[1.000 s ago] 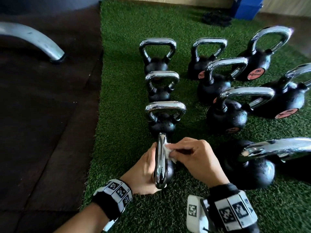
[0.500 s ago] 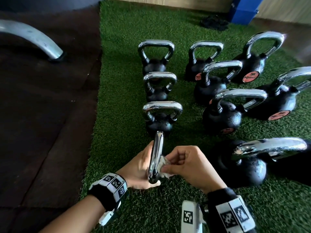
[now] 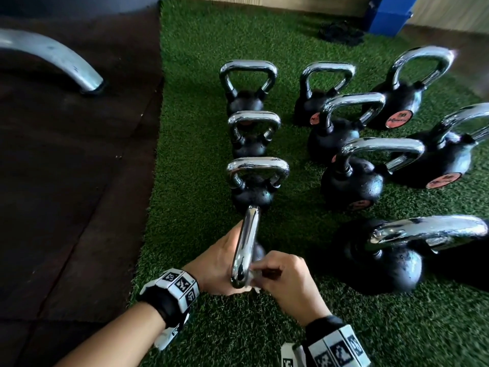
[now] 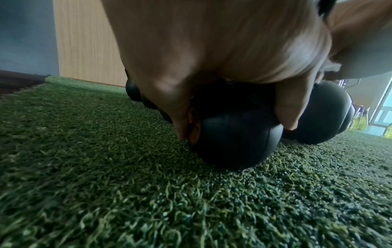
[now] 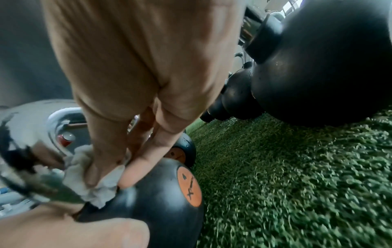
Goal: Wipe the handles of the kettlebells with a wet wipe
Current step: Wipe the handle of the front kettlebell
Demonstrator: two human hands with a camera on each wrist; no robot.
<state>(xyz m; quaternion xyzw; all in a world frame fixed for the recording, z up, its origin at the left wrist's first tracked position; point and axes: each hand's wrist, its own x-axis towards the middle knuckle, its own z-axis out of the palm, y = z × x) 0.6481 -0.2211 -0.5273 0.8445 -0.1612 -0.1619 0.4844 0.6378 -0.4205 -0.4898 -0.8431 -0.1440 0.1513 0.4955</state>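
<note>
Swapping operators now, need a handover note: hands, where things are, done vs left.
Left hand: grips the black body of the nearest kettlebell, steadying it on the turf.
Right hand: pinches the wet wipe against the near end of that kettlebell's chrome handle.
Done: this handle is mid-wipe; which other handles are already wiped cannot be told.
Left: finish this handle, then do any unwiped ones among the other kettlebells standing upright ahead and to the right.

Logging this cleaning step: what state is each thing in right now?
Left hand: grips nearest kettlebell's ball.
Right hand: pinches wipe.
Wipe: crumpled, against handle's near end.
Nearest kettlebell: on turf, held.
Handle: chrome, end-on to camera.
Other kettlebells: upright, untouched.
</note>
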